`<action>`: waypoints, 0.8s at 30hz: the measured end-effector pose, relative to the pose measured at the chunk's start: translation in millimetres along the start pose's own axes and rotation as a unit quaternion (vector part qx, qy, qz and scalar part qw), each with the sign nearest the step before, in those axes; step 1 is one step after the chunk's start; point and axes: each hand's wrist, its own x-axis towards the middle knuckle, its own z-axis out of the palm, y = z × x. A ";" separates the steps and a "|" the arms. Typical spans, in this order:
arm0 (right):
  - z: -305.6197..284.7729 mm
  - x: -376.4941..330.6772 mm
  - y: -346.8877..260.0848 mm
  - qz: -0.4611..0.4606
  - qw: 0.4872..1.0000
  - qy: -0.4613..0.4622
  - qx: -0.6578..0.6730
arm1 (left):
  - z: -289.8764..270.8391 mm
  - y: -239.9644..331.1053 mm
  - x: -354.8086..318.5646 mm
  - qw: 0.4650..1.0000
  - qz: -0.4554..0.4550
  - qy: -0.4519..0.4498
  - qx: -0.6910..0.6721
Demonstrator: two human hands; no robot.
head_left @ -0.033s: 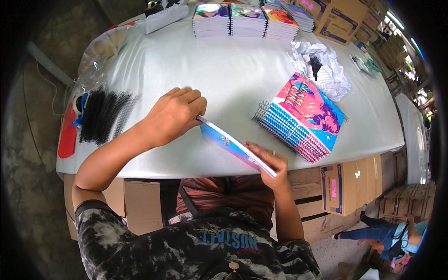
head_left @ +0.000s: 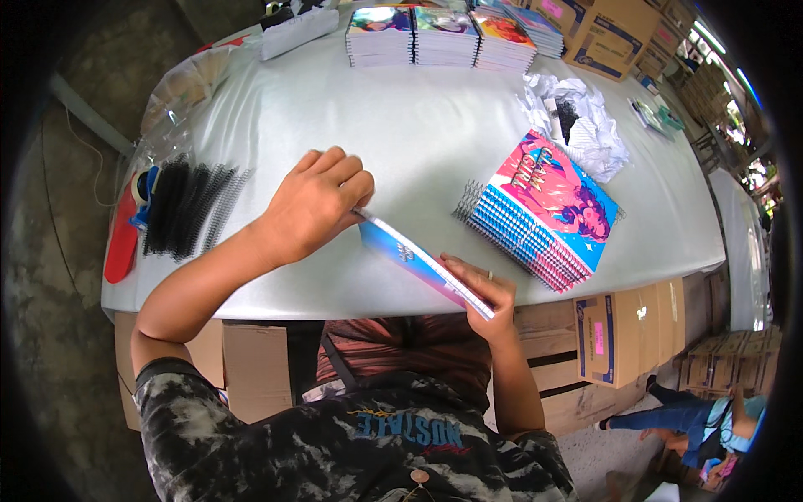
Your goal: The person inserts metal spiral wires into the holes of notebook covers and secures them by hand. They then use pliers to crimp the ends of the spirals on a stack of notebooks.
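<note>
A thin notebook (head_left: pixel 416 259) with a blue and pink cover is held on edge over the near side of the white table (head_left: pixel 393 125). My left hand (head_left: pixel 318 201) grips its far end with curled fingers. At the table's front edge, my right hand (head_left: pixel 483 291) pinches its near end. Just right of it lies a fanned stack of spiral-bound notebooks (head_left: pixel 544 213) with pink and blue covers, their wire spines facing my hands. A bundle of black binding coils (head_left: pixel 188 209) lies to the left of my left hand.
Three stacks of notebooks (head_left: pixel 439 33) stand along the far edge. Crumpled white plastic (head_left: pixel 577 117) lies at the right back. A red flat object (head_left: pixel 121 238) sits at the left edge. Cardboard boxes (head_left: pixel 619 322) stand under and beside the table. Another person (head_left: pixel 694 418) crouches lower right.
</note>
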 end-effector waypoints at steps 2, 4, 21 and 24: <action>1.6 -0.5 -0.4 -0.019 1.000 0.003 -0.013 | 19.7 -1.1 -0.6 0.958 0.007 0.278 0.066; 6.2 -5.4 -3.1 -0.038 0.999 0.000 -0.011 | 73.2 -4.4 -15.6 0.936 -0.028 0.348 0.040; 31.0 -6.3 -13.6 -0.141 0.989 -0.022 -0.040 | 116.5 -13.8 -34.7 0.861 -0.060 0.505 -0.026; 28.9 -2.9 -4.8 -0.141 0.989 0.011 -0.047 | 176.1 23.1 -71.5 0.963 0.093 0.253 0.027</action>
